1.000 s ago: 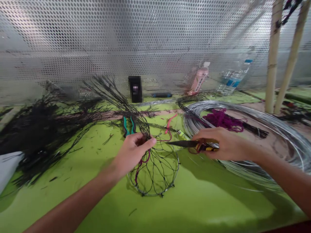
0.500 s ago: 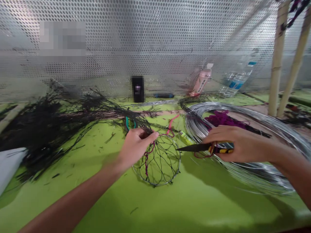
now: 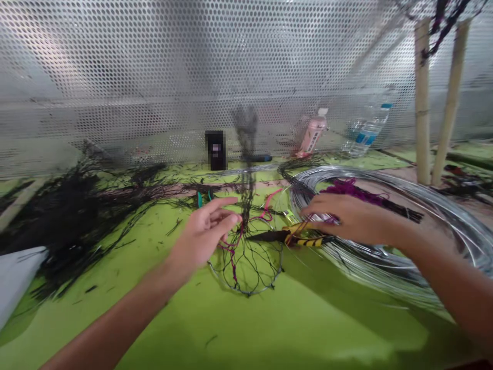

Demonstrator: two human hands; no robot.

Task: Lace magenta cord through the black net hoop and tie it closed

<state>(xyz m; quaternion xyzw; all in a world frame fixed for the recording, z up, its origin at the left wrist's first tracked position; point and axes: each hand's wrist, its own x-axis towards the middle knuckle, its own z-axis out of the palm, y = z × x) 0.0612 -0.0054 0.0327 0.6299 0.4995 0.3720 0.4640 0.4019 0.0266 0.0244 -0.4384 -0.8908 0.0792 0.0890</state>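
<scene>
A small net of knotted black cord (image 3: 256, 262) hangs on a thin wire ring (image 3: 265, 291) on the green tabletop. Its loose strands (image 3: 246, 190) rise from the gathered top, smeared by motion. Just left of that gather is my left hand (image 3: 200, 231), thumb and forefinger apart. A purple cord (image 3: 233, 259) runs down the net's left side, passing close to the thumb. My right hand (image 3: 342, 216) grips scissors with yellow-and-black handles (image 3: 306, 240). Their dark blades (image 3: 267, 236) point left at the net's neck. Some purple cord also lies around the right fingers.
A big wire coil (image 3: 385, 172) lies at the right, with purple cord (image 3: 346, 189) inside it. Dark stringy fibre (image 3: 57, 221) is heaped at the left. Two bottles (image 3: 313, 134) and a black object (image 3: 215, 150) stand near the perforated metal wall. Bamboo poles (image 3: 422, 103) rise at right.
The black strands have gone from lying back leftward to standing upright, and my left fingers have spread. My right hand has brought the scissors left to the net's neck. The view has shifted slightly.
</scene>
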